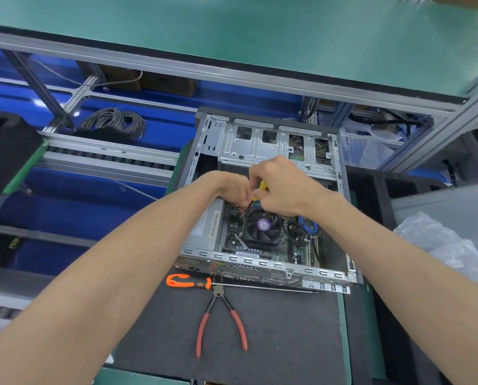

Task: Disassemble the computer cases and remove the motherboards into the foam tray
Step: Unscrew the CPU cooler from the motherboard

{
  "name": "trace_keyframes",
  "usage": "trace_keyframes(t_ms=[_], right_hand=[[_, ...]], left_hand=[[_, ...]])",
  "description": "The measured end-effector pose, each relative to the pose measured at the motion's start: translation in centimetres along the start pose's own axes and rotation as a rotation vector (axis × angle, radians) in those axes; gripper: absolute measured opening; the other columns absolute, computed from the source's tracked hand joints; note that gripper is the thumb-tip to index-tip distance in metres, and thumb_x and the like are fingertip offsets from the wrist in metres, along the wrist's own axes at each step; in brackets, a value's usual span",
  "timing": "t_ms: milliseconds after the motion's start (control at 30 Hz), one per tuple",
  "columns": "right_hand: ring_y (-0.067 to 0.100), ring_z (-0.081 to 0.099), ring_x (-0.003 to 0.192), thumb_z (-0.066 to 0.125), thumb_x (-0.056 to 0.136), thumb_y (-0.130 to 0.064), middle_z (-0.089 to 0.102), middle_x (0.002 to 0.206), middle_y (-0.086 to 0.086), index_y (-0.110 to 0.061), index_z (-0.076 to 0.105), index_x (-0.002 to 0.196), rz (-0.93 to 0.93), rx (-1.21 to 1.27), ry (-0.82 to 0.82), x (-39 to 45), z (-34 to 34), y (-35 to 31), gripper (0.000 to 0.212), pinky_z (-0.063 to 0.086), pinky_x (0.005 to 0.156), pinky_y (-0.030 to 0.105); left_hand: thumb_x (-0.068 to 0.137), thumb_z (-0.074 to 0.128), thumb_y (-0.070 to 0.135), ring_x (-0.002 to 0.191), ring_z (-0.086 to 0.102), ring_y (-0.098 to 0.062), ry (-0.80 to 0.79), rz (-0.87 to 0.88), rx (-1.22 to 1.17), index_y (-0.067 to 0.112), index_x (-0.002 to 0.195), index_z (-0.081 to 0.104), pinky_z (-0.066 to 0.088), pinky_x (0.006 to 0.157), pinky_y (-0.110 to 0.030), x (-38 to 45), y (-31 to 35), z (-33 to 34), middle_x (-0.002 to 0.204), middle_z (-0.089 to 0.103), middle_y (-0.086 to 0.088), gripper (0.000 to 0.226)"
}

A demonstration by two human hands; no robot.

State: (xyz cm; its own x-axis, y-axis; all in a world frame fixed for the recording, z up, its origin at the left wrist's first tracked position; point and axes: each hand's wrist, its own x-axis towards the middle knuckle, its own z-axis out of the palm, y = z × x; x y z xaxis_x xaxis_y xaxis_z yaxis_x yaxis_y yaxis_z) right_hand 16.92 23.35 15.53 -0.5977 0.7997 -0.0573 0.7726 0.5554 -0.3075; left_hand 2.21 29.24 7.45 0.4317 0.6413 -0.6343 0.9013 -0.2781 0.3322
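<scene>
Both bare forearms reach forward and converge near the centre of the view, the left entering from the lower left, the right from the lower right. Left hand (233, 187): back of hand upward, wrist bent slightly, fingers curled downward with tips together in a pinching grip; what they pinch is hidden. Right hand (281, 187): back of hand upward, fingers curled inward toward the left hand, closed around a small yellow piece. The two hands are just beside each other, knuckles nearly touching.
</scene>
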Motion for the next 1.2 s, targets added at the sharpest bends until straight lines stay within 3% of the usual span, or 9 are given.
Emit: trace_keyframes(t_ms=[100, 300, 400, 567, 767, 933, 1067, 1167, 1200], right_hand=[[0.024, 0.050, 0.075, 0.061, 0.081, -0.010, 0.054, 0.075, 0.002, -0.014, 0.058, 0.081, 0.024, 0.006, 0.040, 0.4, 0.4, 0.0, 0.005, 0.038, 0.060, 0.031], [0.031, 0.057, 0.078, 0.061, 0.079, -0.010, 0.061, 0.080, 0.011, -0.006, 0.062, 0.085, 0.051, -0.050, 0.020, 1.3, 1.4, 0.2, 0.008, 0.045, 0.061, 0.036], [0.030, 0.057, 0.077, 0.062, 0.078, -0.010, 0.063, 0.079, 0.011, -0.006, 0.063, 0.086, 0.045, -0.060, 0.019, 1.5, 1.8, 0.2, 0.009, 0.043, 0.060, 0.034], [0.030, 0.055, 0.075, 0.061, 0.077, -0.011, 0.061, 0.078, 0.011, -0.007, 0.062, 0.086, 0.049, -0.081, -0.008, 1.6, 2.3, 0.4, 0.010, 0.050, 0.061, 0.036], [0.031, 0.057, 0.075, 0.062, 0.079, -0.012, 0.058, 0.077, 0.009, -0.008, 0.060, 0.086, 0.053, -0.071, -0.021, 1.6, 2.6, 0.4, 0.008, 0.050, 0.060, 0.037], [0.030, 0.055, 0.075, 0.062, 0.079, -0.012, 0.062, 0.077, 0.012, -0.005, 0.062, 0.086, 0.037, -0.080, 0.008, 1.7, 2.3, 0.1, 0.010, 0.050, 0.061, 0.037], [0.030, 0.052, 0.073, 0.059, 0.078, -0.010, 0.061, 0.077, 0.013, -0.005, 0.060, 0.085, 0.026, -0.133, -0.032, 1.9, 2.1, -0.3, 0.009, 0.051, 0.063, 0.040], [0.029, 0.052, 0.068, 0.058, 0.081, -0.012, 0.049, 0.070, 0.010, -0.008, 0.054, 0.078, 0.029, -0.180, -0.066, 2.3, 1.9, -0.7, 0.007, 0.043, 0.051, 0.035], [0.026, 0.048, 0.061, 0.059, 0.083, -0.014, 0.041, 0.067, 0.007, -0.012, 0.046, 0.072, 0.036, -0.188, -0.078, 2.5, 1.9, -1.1, 0.017, 0.036, 0.046, 0.032]], left_hand=[[0.096, 0.055, 0.004, 0.070, 0.049, -0.013, -0.030, 0.003, 0.085, 0.003, 0.099, 0.067, 0.040, 0.063, -0.023, -0.4, 0.2, -0.3, 0.082, 0.058, -0.001, 0.013], [0.100, 0.057, 0.014, 0.094, 0.052, -0.018, -0.077, -0.037, 0.139, 0.006, 0.120, 0.065, 0.042, 0.084, -0.030, 0.0, 0.2, -0.4, 0.111, 0.062, -0.006, 0.024], [0.098, 0.058, 0.014, 0.096, 0.054, -0.020, -0.078, -0.052, 0.124, 0.004, 0.121, 0.065, 0.043, 0.086, -0.033, 0.2, 0.2, -0.4, 0.117, 0.063, -0.010, 0.026], [0.098, 0.060, 0.013, 0.098, 0.051, -0.015, -0.058, -0.051, 0.069, 0.013, 0.121, 0.066, 0.039, 0.087, -0.030, 0.1, 0.1, -0.4, 0.089, 0.054, 0.013, 0.023], [0.099, 0.059, 0.011, 0.095, 0.052, -0.017, -0.051, -0.044, 0.055, 0.016, 0.103, 0.062, 0.039, 0.087, -0.031, 0.2, 0.1, -0.3, 0.084, 0.053, 0.013, 0.008], [0.098, 0.058, 0.011, 0.099, 0.054, -0.020, -0.036, -0.042, 0.052, 0.010, 0.117, 0.064, 0.042, 0.088, -0.031, -0.2, 0.2, -0.4, 0.102, 0.057, 0.000, 0.020], [0.098, 0.056, 0.006, 0.108, 0.060, -0.025, -0.029, -0.022, 0.044, 0.008, 0.110, 0.066, 0.040, 0.083, -0.029, -0.4, 0.4, -0.3, 0.114, 0.065, -0.010, 0.016], [0.099, 0.055, 0.008, 0.115, 0.057, -0.030, -0.035, -0.004, 0.072, 0.006, 0.110, 0.064, 0.040, 0.086, -0.031, -0.4, 0.2, -0.4, 0.116, 0.063, -0.014, 0.015], [0.099, 0.054, 0.010, 0.119, 0.055, -0.031, -0.034, -0.006, 0.074, 0.007, 0.113, 0.063, 0.039, 0.088, -0.030, -0.4, 0.1, -0.4, 0.117, 0.062, -0.014, 0.017]])
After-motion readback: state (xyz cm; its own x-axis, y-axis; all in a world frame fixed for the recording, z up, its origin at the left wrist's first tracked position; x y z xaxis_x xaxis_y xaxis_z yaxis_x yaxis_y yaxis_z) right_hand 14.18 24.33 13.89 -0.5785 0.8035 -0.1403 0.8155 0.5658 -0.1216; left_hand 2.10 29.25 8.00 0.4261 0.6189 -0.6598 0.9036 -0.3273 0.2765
